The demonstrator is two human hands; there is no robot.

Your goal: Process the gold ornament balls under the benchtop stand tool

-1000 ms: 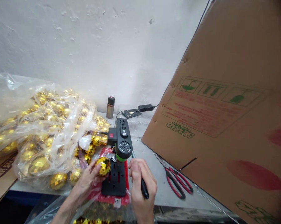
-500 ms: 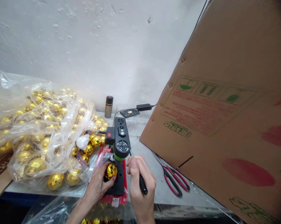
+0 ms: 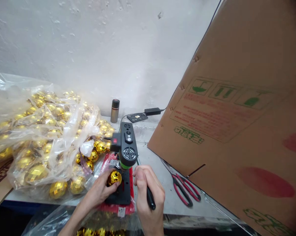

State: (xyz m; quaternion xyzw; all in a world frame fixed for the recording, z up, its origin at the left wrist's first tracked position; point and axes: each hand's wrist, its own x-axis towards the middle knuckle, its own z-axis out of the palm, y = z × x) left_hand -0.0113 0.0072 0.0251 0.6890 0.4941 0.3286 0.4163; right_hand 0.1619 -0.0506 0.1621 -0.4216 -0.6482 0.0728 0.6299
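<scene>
My left hand (image 3: 101, 186) has its thumb and fingers closed around a gold faceted ball (image 3: 115, 177). The ball sits just left of centre over the black base (image 3: 119, 196) of a small bench press machine (image 3: 128, 144), under its black head with a green ring. A red plastic sheet (image 3: 131, 183) lies beneath the base. On the right, my right hand (image 3: 150, 193) is wrapped around the machine's lever with the black handle (image 3: 151, 199). The machine's working tip is hidden under the head.
A clear plastic bag (image 3: 64, 131) full of gold balls fills the left side. Red and black scissors (image 3: 184, 190) lie beside a large cardboard box (image 3: 224, 131) on the right. Behind stand a dark-capped bottle (image 3: 114, 111) and a black power adapter (image 3: 152, 111).
My left hand has shifted slightly left with the gold ball, uncovering more of the base. My right hand stays on the lever. The camera view has moved a little.
</scene>
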